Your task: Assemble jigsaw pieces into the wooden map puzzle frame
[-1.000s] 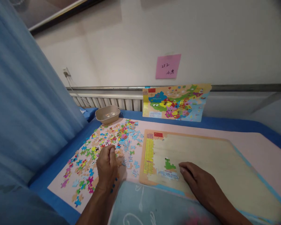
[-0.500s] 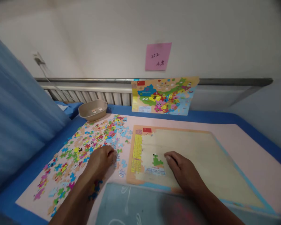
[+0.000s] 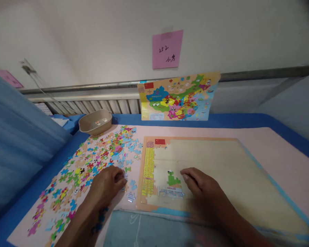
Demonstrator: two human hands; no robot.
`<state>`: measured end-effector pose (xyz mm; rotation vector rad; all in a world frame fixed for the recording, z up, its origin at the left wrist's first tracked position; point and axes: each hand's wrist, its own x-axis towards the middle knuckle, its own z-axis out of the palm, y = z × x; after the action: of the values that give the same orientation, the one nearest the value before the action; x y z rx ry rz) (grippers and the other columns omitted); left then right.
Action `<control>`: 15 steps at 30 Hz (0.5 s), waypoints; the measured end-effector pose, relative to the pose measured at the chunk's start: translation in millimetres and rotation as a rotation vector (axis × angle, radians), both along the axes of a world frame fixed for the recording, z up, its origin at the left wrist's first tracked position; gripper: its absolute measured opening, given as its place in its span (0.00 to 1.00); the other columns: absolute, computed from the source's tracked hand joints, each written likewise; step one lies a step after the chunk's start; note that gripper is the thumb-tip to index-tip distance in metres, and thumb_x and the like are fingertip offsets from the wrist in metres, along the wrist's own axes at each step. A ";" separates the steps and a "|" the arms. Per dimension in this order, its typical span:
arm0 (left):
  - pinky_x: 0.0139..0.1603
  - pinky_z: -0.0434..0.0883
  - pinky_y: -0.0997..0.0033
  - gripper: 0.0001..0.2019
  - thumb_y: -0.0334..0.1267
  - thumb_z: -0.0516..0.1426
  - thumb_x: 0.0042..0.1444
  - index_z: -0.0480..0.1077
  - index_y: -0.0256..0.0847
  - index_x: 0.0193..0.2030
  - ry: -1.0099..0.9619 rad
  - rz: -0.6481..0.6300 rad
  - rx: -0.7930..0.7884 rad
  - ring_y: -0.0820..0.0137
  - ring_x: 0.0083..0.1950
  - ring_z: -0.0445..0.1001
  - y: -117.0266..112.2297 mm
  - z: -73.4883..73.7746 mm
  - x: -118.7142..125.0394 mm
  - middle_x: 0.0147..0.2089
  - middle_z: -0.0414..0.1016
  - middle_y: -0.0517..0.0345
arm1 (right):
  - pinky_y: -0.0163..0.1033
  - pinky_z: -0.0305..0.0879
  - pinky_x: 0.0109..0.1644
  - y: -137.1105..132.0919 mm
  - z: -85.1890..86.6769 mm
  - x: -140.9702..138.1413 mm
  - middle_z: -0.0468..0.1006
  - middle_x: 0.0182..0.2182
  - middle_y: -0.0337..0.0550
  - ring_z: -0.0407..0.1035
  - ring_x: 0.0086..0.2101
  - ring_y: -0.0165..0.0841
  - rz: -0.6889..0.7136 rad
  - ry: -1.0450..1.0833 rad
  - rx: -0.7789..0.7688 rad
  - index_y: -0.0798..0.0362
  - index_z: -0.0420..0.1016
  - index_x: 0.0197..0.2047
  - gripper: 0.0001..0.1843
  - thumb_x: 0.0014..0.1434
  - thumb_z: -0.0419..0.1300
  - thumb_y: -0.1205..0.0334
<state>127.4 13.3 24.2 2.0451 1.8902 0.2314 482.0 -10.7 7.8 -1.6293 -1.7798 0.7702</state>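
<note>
My left hand is curled, palm down, at the right edge of the scattered jigsaw pieces. Its thumb and index finger come together near a small green piece; whatever they hold is hidden. Over the puzzle board, my right hand has thumb and forefinger closed together, and I cannot make out anything between them. Just left of those fingertips lies a joined green section above a pale blue printed section. Yellow printed pieces line the board's left side, with a red flag piece at the top.
A picture map leans against the rail behind the board. The beige basket at back left holds a few pieces. A blue curtain hangs on the left. Grey-green cloth lies in front.
The view has shifted slightly, so wall and map sit a little higher. My left hand has turned a little, its thumb and index finger showing more. My right hand stays beside the green section.
</note>
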 end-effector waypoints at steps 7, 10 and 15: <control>0.42 0.64 0.67 0.06 0.34 0.60 0.60 0.80 0.44 0.40 -0.059 -0.001 -0.010 0.64 0.40 0.76 1.2 -0.1 -2.0 0.39 0.81 0.57 | 0.52 0.75 0.49 1.1 -2.6 1.4 0.87 0.41 0.44 0.81 0.42 0.47 -0.031 -0.006 -0.009 0.43 0.81 0.42 0.20 0.66 0.52 0.43; 0.42 0.63 0.67 0.06 0.31 0.61 0.58 0.80 0.43 0.39 -0.053 -0.001 0.008 0.65 0.40 0.75 0.6 2.0 0.6 0.38 0.80 0.57 | 0.53 0.76 0.49 3.1 -7.8 3.1 0.87 0.41 0.44 0.81 0.42 0.48 -0.048 -0.017 -0.031 0.42 0.82 0.41 0.21 0.63 0.52 0.40; 0.45 0.64 0.67 0.09 0.28 0.62 0.57 0.80 0.42 0.41 -0.056 0.020 0.012 0.64 0.44 0.77 0.8 0.6 3.0 0.42 0.81 0.56 | 0.53 0.77 0.48 4.8 -12.2 4.4 0.87 0.42 0.43 0.82 0.42 0.48 -0.053 -0.034 -0.022 0.41 0.82 0.41 0.22 0.63 0.52 0.39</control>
<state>130.3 14.1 24.8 2.0064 1.8811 0.3022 486.4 -5.8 -4.4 -1.7063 -1.7499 0.7448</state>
